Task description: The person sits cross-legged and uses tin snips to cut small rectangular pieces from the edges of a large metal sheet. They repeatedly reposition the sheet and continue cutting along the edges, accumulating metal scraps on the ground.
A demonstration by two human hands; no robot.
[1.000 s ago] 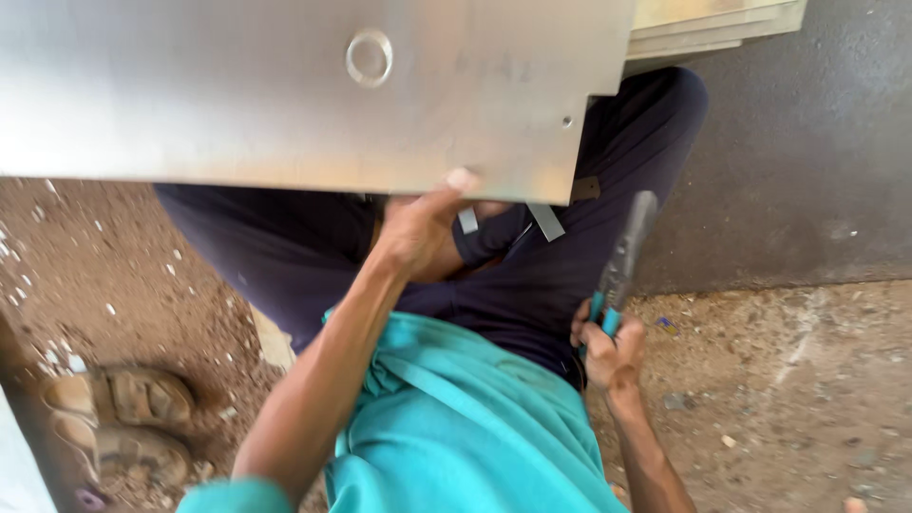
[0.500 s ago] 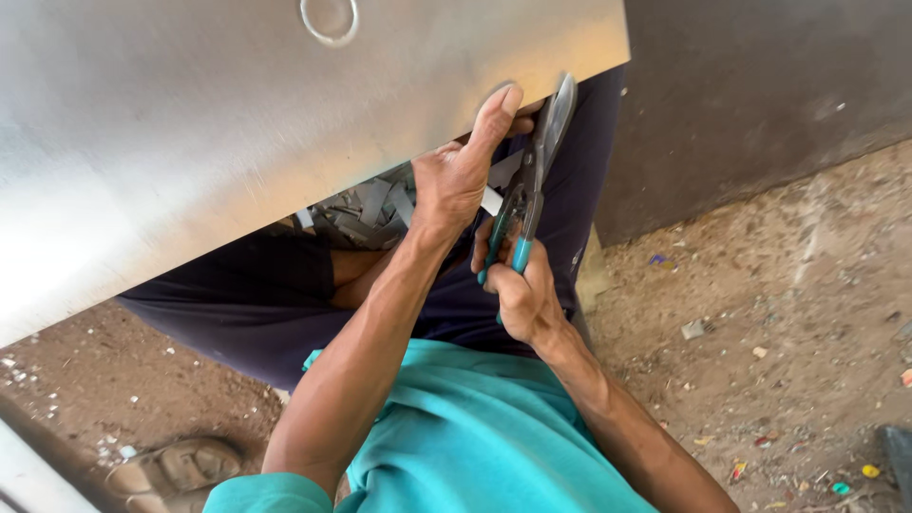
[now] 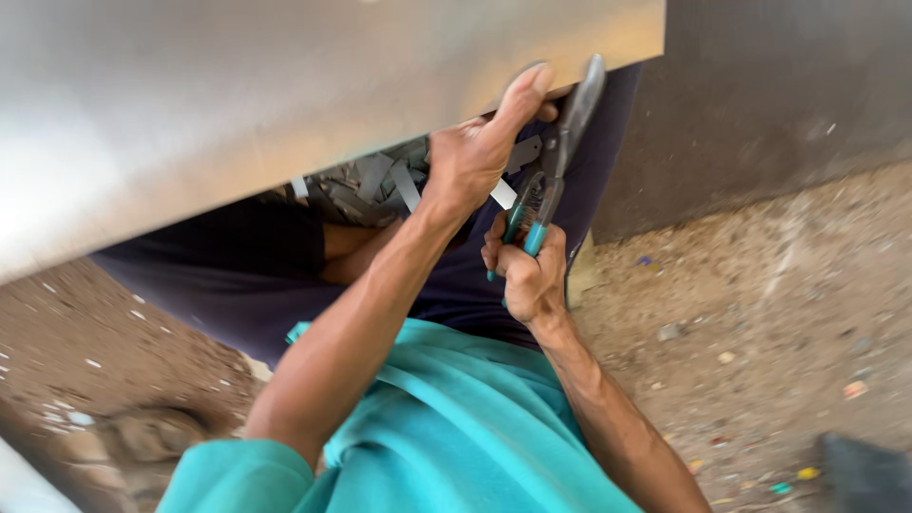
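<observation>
We are over a bare dirt floor (image 3: 779, 313), brown and sprinkled with small stones and coloured bits, and a dark wall (image 3: 760, 104) stands behind it.

The main thing is a large metal sheet (image 3: 285, 104), pale grey and shiny, which fills the upper part of the view and lies across the lap of the seated person. Its lower edge runs in a slope from the left down-side up to the right corner. The left hand (image 3: 475, 157) holds this edge near the right corner: the thumb presses up on the face of the sheet and the other fingers go under it, so the hand is closed on the sheet.

Just beside it, the right hand (image 3: 532, 275) holds tin snips (image 3: 556, 161) with teal handles. Its fingers are wrapped around the handles, which stand a little apart. The blades point up to the edge of the sheet, touching or almost touching it; we cannot tell if they bite the metal yet.

Under the sheet, on the dark trousers (image 3: 218, 275), we see a heap of narrow metal strips (image 3: 370, 180). We judge that some cutting is already done, and that the sheet's edge at the corner is not finished.

Lower in the view is the teal shirt (image 3: 446, 427).
</observation>
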